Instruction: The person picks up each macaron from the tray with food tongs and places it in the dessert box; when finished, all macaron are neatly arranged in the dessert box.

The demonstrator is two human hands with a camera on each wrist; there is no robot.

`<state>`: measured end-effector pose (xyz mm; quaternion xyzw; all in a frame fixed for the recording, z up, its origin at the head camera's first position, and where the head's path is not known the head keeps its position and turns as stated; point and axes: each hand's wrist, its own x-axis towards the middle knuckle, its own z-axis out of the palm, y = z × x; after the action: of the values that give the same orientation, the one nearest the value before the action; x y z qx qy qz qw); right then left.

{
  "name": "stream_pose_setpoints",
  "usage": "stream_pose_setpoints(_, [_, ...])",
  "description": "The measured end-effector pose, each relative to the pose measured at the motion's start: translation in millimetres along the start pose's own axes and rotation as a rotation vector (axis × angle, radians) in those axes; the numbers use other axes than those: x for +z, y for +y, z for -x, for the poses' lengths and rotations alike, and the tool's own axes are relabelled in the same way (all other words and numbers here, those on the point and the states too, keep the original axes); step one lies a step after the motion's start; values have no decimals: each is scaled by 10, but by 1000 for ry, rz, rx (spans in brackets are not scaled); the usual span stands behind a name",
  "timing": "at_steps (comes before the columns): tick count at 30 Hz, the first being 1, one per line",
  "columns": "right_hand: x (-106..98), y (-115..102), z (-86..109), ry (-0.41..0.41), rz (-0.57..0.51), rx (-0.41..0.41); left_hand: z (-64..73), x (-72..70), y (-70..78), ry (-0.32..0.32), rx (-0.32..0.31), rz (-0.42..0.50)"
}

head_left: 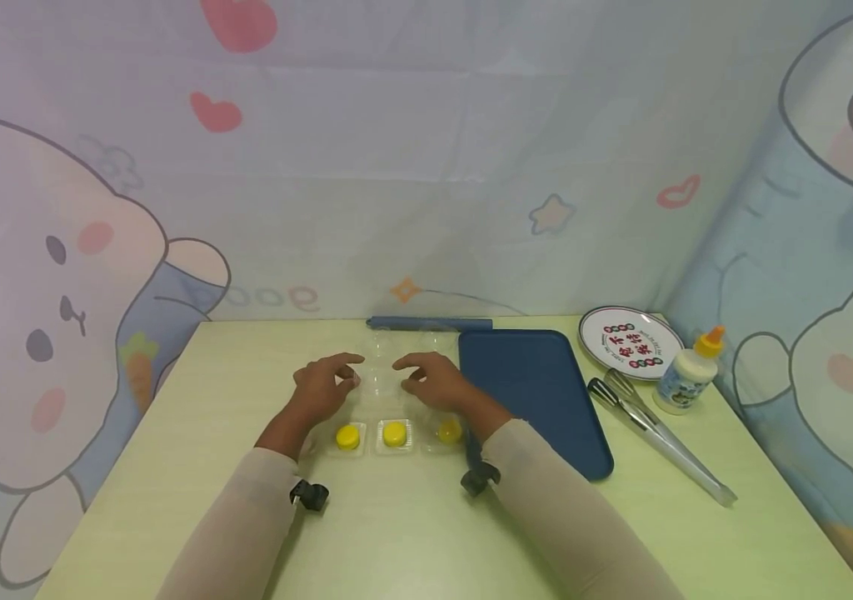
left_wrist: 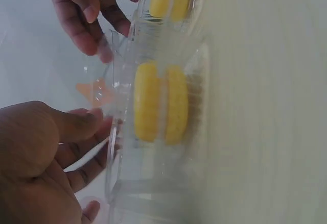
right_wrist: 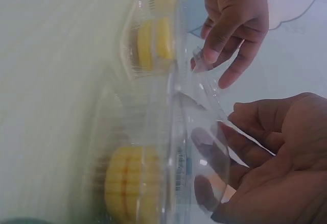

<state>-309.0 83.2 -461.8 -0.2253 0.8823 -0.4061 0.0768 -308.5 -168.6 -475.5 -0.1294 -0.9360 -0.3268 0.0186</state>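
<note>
A yellow sandwich cookie (head_left: 394, 433) sits in a clear plastic box, with another yellow cookie (head_left: 347, 437) to its left and a third cookie (head_left: 450, 431) to its right, each in clear plastic. Behind the middle one lies a transparent domed lid (head_left: 381, 381), between the two hands. My left hand (head_left: 321, 387) pinches the lid's left edge between thumb and fingers. On the opposite side, my right hand (head_left: 437, 381) has its fingers spread and slightly bent, fingertips right at the clear plastic. Two ridged yellow halves (left_wrist: 161, 104) with a pale layer between show in the left wrist view.
A dark blue tray (head_left: 531, 392) lies right of the boxes, a blue bar (head_left: 430, 323) along the back edge. Further right are a white plate (head_left: 631, 342) with red writing, metal tongs (head_left: 659, 437) and a white bottle (head_left: 687, 375) with an orange tip.
</note>
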Motion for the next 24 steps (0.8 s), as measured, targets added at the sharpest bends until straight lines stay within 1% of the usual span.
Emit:
stream_pose_setpoints(4, [-37, -32, 50, 77, -34, -24, 16, 6, -4, 68, 65, 93])
stream_pose_setpoints(7, [-45, -34, 74, 117, -77, -17, 21, 8, 2, 98, 114, 146])
stream_pose_setpoints(11, [-30, -30, 88, 189, -140, -14, 35, 3, 35, 82, 131, 198])
stream_pose_setpoints(14, [-15, -20, 92, 253, -169, -28, 50, 3, 65, 65, 112, 213])
stream_pose_setpoints(17, [-7, 0, 96, 299, -193, -62, 60, 6, 82, 58, 106, 218])
stream_pose_setpoints(19, [-10, 8, 102, 315, -211, -82, 65, 9, 88, 57, 108, 229])
stream_pose_setpoints(21, [-19, 12, 113, 321, -227, -94, 69, 15, 88, 50, 128, 244])
stream_pose_setpoints(24, [-47, 19, 136, 315, -248, -85, 78, 22, 93, 32, 165, 270])
